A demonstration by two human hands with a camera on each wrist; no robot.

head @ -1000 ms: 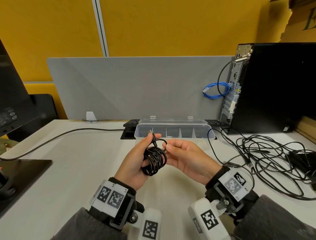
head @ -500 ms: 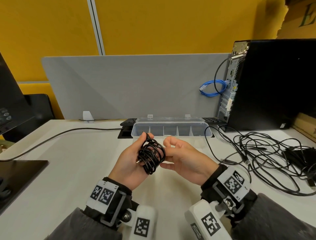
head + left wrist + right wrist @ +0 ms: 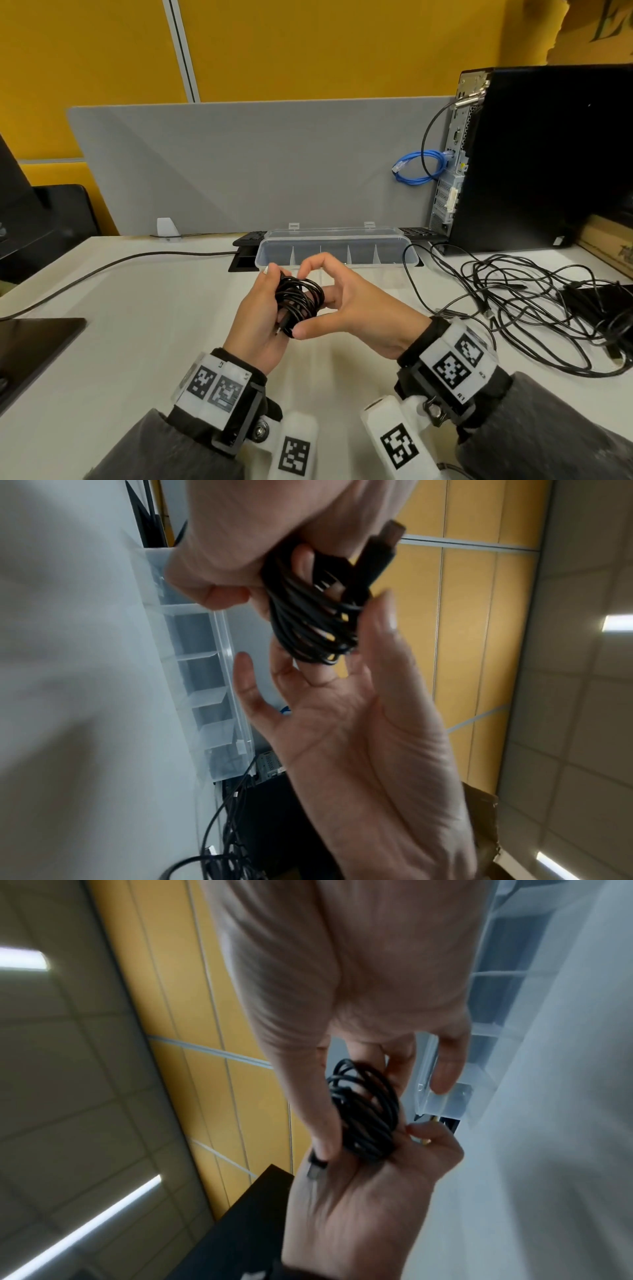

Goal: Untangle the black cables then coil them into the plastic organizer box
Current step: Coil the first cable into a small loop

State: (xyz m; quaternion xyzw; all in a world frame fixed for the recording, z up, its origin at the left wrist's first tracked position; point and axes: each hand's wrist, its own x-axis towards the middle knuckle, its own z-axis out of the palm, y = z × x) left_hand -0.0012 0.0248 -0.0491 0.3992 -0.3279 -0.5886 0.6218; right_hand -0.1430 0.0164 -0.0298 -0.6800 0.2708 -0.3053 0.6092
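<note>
A black cable wound into a small coil [image 3: 299, 303] is held above the desk, just in front of the clear plastic organizer box [image 3: 274, 251]. My left hand [image 3: 257, 318] grips the coil with its fingers curled round it. My right hand [image 3: 359, 308] holds the same coil from the right: its thumb presses the near lower side by a loose plug end, its fingers lie behind, and its index finger arches above. The wrist views show the coil [image 3: 308, 620] [image 3: 366, 1118] between both hands. The box stands open with its dividers showing.
A tangle of black cables [image 3: 531, 298] spreads over the desk's right side, beside a black computer tower [image 3: 548, 161] with a blue cable [image 3: 416, 168]. A grey divider [image 3: 257, 164] stands behind the box. A monitor base [image 3: 34, 342] and a cable [image 3: 120, 263] lie at the left.
The last loose loop has gone onto the coil. My right thumb has moved down under the coil and the index finger has lifted. Both hands have shifted slightly toward the box.
</note>
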